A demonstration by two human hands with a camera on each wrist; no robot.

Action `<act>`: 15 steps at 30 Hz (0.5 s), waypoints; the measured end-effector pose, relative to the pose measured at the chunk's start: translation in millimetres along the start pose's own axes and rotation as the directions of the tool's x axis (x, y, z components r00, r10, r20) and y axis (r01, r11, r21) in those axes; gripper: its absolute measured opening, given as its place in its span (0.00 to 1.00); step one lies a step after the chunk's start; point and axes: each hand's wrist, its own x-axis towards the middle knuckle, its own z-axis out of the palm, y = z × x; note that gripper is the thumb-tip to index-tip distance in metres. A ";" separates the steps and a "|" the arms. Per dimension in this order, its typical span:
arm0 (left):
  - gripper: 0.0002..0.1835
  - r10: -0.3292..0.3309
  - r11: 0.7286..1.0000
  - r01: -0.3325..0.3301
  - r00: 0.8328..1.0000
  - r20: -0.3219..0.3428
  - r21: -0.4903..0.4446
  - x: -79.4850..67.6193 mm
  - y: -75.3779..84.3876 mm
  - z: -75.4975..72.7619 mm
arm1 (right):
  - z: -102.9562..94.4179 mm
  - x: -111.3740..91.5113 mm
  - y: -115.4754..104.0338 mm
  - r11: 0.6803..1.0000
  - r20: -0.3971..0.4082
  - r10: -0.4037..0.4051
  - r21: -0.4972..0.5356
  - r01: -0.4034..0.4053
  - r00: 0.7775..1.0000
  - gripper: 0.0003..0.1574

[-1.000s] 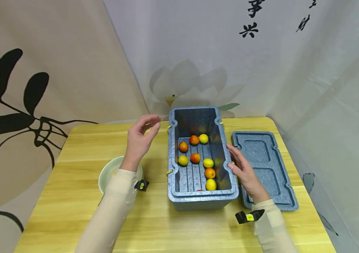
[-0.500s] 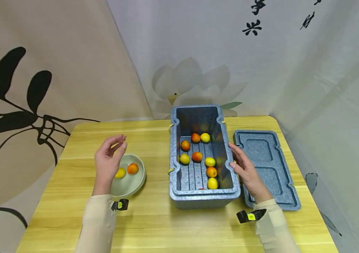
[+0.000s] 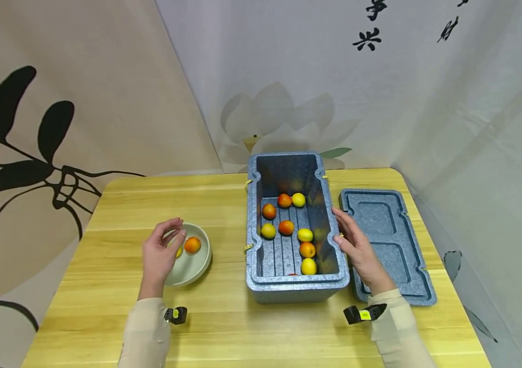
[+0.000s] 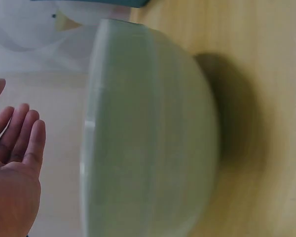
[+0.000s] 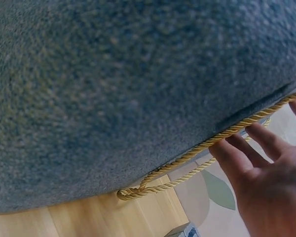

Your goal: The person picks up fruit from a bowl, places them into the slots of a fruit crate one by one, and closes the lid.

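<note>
My left hand [image 3: 160, 255] hovers over the left side of a pale green bowl [image 3: 201, 268], thumb and fingers apart with nothing between them. Inside the bowl lie an orange fruit [image 3: 192, 245] and a yellow fruit [image 3: 179, 252], the latter partly hidden by the hand. In the left wrist view the bowl's outer wall [image 4: 153, 123] stands beside the loosely extended fingers [image 4: 35, 140]. My right hand [image 3: 359, 255] touches the right rim of a grey-blue foam box [image 3: 298, 283]. Its fingers [image 5: 232, 158] rest near the yellow rope [image 5: 212, 142] on the box's side.
Several small yellow and orange-red fruits [image 3: 286, 227] are scattered on the box floor. A matching grey-blue lid [image 3: 392, 245] lies on the wooden table [image 3: 224, 327] to the right. Behind the table hangs a printed cloth [image 3: 284, 76].
My left hand has moved from beside the box leftward to the bowl, then lowered toward it. The right hand stays at the box rim. The head view has shifted slightly.
</note>
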 end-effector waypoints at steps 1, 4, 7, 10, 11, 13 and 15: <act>0.17 -0.013 1.000 0.013 1.000 0.008 0.009 -1.2 -2.3 -0.1 | 0.0 0.1 0.0 1.000 0.000 0.001 0.001 -0.001 1.000 0.35; 0.18 -0.058 0.998 0.057 0.998 0.028 0.035 -4.3 -8.9 -0.1 | -0.2 0.0 0.1 1.000 0.003 0.000 -0.001 0.000 1.000 0.35; 0.19 -0.088 0.995 0.086 0.995 0.040 0.040 -6.2 -18.7 -0.7 | 0.1 0.5 0.4 1.000 0.008 0.001 -0.002 -0.001 1.000 0.35; 0.19 -0.102 0.993 0.099 0.994 0.043 0.063 -7.0 -33.9 -1.8 | 0.4 0.9 0.2 1.000 0.010 -0.002 0.000 0.002 1.000 0.35; 0.20 -0.111 0.991 0.108 0.993 0.041 0.073 -7.0 -39.1 -2.4 | 0.4 0.9 0.2 1.000 0.008 -0.002 -0.001 0.002 1.000 0.35; 0.20 -0.130 0.987 0.126 0.991 0.033 0.101 -7.0 -48.6 -3.6 | 0.4 0.9 -0.2 1.000 0.005 -0.002 -0.002 0.002 1.000 0.35; 0.19 -0.155 0.981 0.151 0.988 0.023 0.123 -6.6 -54.9 -4.5 | 0.3 0.5 -0.8 1.000 0.002 -0.003 -0.003 0.003 1.000 0.35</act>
